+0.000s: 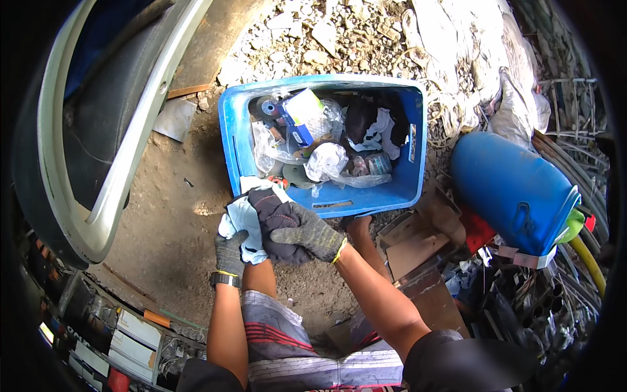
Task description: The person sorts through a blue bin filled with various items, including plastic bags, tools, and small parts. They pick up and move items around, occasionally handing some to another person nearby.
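Both my hands wear grey knitted work gloves with yellow cuffs. My left hand (230, 253) is closed round a light blue cloth (243, 221) in front of the bin's near left corner. Against it my right hand (311, 233) grips a bunched dark cloth (271, 208), its fingers curled over the fabric. The two cloths touch each other. Just beyond them stands a blue plastic bin (226, 134) holding mixed waste. Inside are a blue-and-white box (299, 116), a crumpled white wad (326, 162), clear plastic and a dark bundle (361, 121).
On the right a blue barrel (503, 186) lies on its side beside torn cardboard (418, 245) and several pipes. White sacks (470, 59) cover gravel at the far right. A large grey-framed panel (147, 98) leans on the left; white boxes (134, 343) sit at lower left.
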A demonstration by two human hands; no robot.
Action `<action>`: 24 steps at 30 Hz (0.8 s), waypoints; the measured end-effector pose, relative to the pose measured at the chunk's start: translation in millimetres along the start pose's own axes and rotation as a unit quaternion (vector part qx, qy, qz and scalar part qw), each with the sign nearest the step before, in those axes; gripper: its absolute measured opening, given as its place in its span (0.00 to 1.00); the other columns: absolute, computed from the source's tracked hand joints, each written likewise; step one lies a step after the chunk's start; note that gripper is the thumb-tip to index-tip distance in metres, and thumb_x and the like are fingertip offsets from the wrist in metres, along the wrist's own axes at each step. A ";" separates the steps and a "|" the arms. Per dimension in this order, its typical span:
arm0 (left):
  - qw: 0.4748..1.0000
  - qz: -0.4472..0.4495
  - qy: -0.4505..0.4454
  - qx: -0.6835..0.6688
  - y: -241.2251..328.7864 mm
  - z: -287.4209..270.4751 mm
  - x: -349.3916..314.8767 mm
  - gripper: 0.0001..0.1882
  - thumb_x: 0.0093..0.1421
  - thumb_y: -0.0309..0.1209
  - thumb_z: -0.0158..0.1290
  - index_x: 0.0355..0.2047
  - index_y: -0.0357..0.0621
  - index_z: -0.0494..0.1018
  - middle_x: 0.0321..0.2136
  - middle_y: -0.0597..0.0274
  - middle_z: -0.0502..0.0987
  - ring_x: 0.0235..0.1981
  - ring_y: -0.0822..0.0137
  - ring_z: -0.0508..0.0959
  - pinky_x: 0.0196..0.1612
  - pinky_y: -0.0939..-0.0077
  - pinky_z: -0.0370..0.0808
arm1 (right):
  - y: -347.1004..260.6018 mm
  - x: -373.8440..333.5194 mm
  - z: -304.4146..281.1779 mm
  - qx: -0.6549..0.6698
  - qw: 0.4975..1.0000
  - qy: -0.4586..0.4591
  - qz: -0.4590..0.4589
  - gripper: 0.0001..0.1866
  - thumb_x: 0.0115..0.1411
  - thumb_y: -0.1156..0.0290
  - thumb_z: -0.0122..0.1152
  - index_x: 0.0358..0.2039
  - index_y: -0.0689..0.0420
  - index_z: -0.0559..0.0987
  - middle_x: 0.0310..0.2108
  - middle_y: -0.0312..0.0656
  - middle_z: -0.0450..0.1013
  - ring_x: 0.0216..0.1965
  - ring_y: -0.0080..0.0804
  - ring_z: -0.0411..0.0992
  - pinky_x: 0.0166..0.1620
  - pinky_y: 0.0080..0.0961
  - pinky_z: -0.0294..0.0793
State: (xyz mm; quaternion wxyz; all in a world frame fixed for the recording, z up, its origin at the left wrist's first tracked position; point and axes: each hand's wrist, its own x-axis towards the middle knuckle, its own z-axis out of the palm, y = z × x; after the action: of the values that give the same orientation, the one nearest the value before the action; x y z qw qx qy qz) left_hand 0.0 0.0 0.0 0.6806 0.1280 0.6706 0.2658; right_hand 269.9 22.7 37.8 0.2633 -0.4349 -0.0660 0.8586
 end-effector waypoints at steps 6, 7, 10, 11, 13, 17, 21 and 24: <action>0.999 -0.017 0.050 0.010 -14.7 -18.6 -13.6 0.22 0.56 0.17 0.59 0.52 0.41 0.76 0.45 0.63 0.80 0.44 0.68 0.80 0.46 0.67 0.79 | 20.6 20.2 -5.8 -0.314 0.931 0.186 -0.001 0.37 0.46 0.46 0.81 0.49 0.58 0.79 0.43 0.56 0.81 0.47 0.52 0.80 0.50 0.41 0.77; 0.996 -0.031 0.082 0.016 -24.5 -29.0 -11.1 0.17 0.57 0.18 0.59 0.47 0.44 0.77 0.40 0.66 0.79 0.39 0.70 0.79 0.40 0.69 0.79 | 7.7 17.2 -0.4 -0.326 0.928 0.177 0.013 0.34 0.49 0.50 0.80 0.47 0.60 0.79 0.42 0.55 0.81 0.45 0.48 0.80 0.49 0.40 0.77; 0.999 -0.009 0.024 0.018 -36.4 -44.4 -0.2 0.23 0.57 0.17 0.60 0.54 0.42 0.76 0.45 0.63 0.79 0.43 0.66 0.80 0.44 0.68 0.80 | 23.4 22.8 -26.0 -0.316 0.935 0.150 -0.061 0.23 0.52 0.62 0.79 0.41 0.60 0.76 0.37 0.45 0.79 0.40 0.33 0.75 0.44 0.35 0.76; 0.999 -0.026 0.023 -0.029 -31.5 -34.0 1.1 0.24 0.58 0.18 0.60 0.56 0.42 0.75 0.46 0.62 0.79 0.44 0.64 0.81 0.45 0.67 0.81 | 21.7 18.6 -30.7 -0.232 0.964 0.115 -0.061 0.21 0.55 0.68 0.78 0.44 0.59 0.77 0.40 0.40 0.79 0.42 0.27 0.74 0.45 0.31 0.76; 0.999 -0.038 0.029 -0.006 -18.6 -28.8 -4.9 0.31 0.58 0.17 0.61 0.62 0.43 0.70 0.51 0.59 0.78 0.48 0.62 0.80 0.50 0.65 0.81 | -12.0 2.3 -9.4 0.002 1.000 0.004 -0.019 0.21 0.57 0.70 0.76 0.49 0.59 0.78 0.42 0.37 0.79 0.43 0.25 0.75 0.48 0.29 0.76; 0.997 -0.056 -0.009 -0.058 -17.6 -28.1 1.1 0.33 0.58 0.17 0.60 0.64 0.42 0.69 0.57 0.56 0.76 0.55 0.59 0.78 0.58 0.61 0.76 | -10.1 16.4 0.2 -0.125 0.985 -0.108 -0.046 0.26 0.57 0.68 0.76 0.54 0.59 0.77 0.46 0.42 0.80 0.48 0.29 0.77 0.54 0.31 0.77; 0.985 -0.144 -0.049 -0.080 -44.2 -76.1 8.6 0.23 0.65 0.23 0.55 0.61 0.40 0.72 0.55 0.55 0.78 0.53 0.58 0.80 0.58 0.62 0.79 | -1.3 53.0 37.3 -0.631 0.740 0.210 -0.102 0.36 0.45 0.57 0.78 0.54 0.58 0.77 0.50 0.53 0.77 0.53 0.57 0.74 0.56 0.49 0.74; 0.959 -0.115 -0.067 -0.251 -33.5 -57.5 13.8 0.23 0.72 0.35 0.49 0.64 0.41 0.68 0.62 0.51 0.74 0.60 0.55 0.76 0.65 0.56 0.73 | 5.0 55.5 34.4 -0.602 0.772 0.196 -0.054 0.31 0.45 0.56 0.78 0.48 0.55 0.80 0.50 0.53 0.76 0.52 0.59 0.73 0.56 0.49 0.74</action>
State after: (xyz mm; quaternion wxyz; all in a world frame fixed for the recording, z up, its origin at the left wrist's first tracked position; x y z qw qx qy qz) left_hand -50.6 -30.8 -33.3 0.7600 -0.1071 0.5459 0.3361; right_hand 214.2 50.8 17.6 0.0008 -0.6588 -0.5395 0.5243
